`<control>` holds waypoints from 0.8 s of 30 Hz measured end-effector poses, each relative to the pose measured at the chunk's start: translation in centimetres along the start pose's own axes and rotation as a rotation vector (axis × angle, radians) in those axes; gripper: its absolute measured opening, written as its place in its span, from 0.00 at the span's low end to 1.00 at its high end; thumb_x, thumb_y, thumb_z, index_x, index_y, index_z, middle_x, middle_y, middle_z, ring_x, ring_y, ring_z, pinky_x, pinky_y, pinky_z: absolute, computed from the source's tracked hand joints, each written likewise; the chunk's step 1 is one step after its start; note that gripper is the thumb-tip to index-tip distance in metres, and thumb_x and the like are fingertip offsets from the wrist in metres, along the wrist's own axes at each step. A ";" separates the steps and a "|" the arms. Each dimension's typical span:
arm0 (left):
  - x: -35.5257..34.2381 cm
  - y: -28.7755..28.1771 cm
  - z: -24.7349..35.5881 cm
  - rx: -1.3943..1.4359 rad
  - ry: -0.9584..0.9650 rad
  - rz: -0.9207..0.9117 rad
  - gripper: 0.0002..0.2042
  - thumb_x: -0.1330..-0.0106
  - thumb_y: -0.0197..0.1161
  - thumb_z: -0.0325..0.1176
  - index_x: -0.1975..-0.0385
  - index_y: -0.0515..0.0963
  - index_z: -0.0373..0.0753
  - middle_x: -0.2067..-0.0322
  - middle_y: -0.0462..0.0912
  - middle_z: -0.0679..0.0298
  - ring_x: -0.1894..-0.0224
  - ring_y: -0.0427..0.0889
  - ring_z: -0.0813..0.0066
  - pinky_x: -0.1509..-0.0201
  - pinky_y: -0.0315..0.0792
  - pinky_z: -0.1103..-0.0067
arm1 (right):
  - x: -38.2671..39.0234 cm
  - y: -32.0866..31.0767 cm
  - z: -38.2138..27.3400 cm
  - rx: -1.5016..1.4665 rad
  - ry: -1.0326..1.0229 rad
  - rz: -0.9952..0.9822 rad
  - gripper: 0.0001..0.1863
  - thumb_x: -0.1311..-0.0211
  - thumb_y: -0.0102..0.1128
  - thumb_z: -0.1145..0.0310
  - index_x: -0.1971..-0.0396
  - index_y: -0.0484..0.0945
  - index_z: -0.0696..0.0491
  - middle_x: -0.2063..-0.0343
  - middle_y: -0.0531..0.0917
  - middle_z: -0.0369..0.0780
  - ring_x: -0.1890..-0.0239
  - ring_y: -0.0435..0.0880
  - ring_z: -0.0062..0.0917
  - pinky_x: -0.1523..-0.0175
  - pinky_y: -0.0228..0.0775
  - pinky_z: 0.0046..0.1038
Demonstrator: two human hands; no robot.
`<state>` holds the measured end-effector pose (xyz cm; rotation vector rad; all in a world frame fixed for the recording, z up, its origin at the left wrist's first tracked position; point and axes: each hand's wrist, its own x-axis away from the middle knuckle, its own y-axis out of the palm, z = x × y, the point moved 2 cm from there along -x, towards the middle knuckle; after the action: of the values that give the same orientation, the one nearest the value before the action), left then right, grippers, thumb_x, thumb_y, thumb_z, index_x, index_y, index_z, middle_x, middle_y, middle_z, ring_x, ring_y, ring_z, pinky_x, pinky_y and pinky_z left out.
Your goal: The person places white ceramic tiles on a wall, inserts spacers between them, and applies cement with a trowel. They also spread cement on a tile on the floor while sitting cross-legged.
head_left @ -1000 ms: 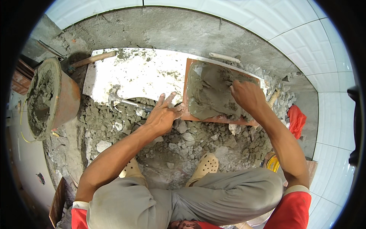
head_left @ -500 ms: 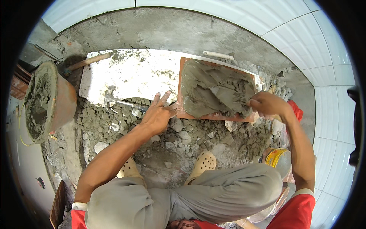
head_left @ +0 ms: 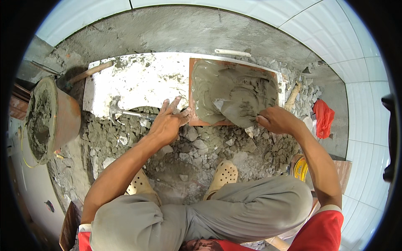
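A reddish-brown tile [head_left: 191,90] lies on a white board [head_left: 140,85], its face mostly coated with wet grey mortar [head_left: 253,85]. Fingers spread, my left hand [head_left: 166,124] rests at the board's near edge, fingertips beside the tile's left edge. My right hand [head_left: 275,119] is closed on the handle of a trowel [head_left: 238,112], which the fist mostly hides. The mortar-smeared blade lies over the near part of the tile. Just left of my left hand is a hammer [head_left: 127,112], its head on the board's near edge.
A bucket of mortar [head_left: 58,119] stands at left. Broken rubble [head_left: 201,146] covers the ground before my clogs [head_left: 224,175]. At right are a red plastic bag [head_left: 323,118] and a yellow-labelled tub [head_left: 300,168]. A wooden handle [head_left: 92,71] rests on the board's far-left corner.
My right hand has moved left and toward me, bringing the trowel blade over the tile's near part. The mortar looks smoother and more spread. My left hand stays beside the tile.
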<state>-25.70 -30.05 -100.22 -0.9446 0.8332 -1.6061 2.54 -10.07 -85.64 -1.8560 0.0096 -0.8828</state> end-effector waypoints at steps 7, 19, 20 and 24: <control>0.1 -0.3 0.3 0.013 0.041 0.085 0.30 0.43 0.54 0.13 0.42 0.84 0.47 0.35 0.79 0.70 0.20 0.53 0.55 0.16 0.46 0.53 | 3.8 1.4 -2.8 0.230 0.258 0.170 0.17 0.27 0.52 0.62 0.70 0.81 0.59 0.76 0.86 0.51 0.69 0.88 0.48 0.64 0.80 0.47; -0.2 -0.5 0.2 -0.010 0.025 0.042 0.29 0.41 0.55 0.14 0.43 0.85 0.50 0.35 0.79 0.71 0.21 0.55 0.54 0.15 0.45 0.54 | 4.9 2.3 4.7 0.152 0.365 0.247 0.15 0.26 0.53 0.62 0.67 0.78 0.59 0.74 0.85 0.55 0.72 0.86 0.49 0.65 0.79 0.46; -0.2 -0.5 0.1 0.007 0.034 0.058 0.29 0.41 0.55 0.14 0.43 0.85 0.50 0.35 0.79 0.71 0.21 0.55 0.54 0.15 0.45 0.53 | 5.2 1.7 4.6 -0.094 0.453 0.197 0.16 0.26 0.53 0.62 0.67 0.79 0.59 0.74 0.84 0.56 0.71 0.86 0.50 0.63 0.79 0.47; -0.3 -0.3 0.0 0.022 0.045 0.063 0.29 0.40 0.55 0.14 0.42 0.84 0.50 0.35 0.79 0.70 0.20 0.54 0.53 0.15 0.45 0.52 | 4.3 0.8 3.3 -0.169 0.390 0.175 0.18 0.25 0.50 0.61 0.67 0.81 0.60 0.70 0.86 0.53 0.64 0.87 0.50 0.56 0.80 0.47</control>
<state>-25.80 -29.72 -100.02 -0.8609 0.8662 -1.5846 7.87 -9.42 -84.51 -1.7759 0.4948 -1.1332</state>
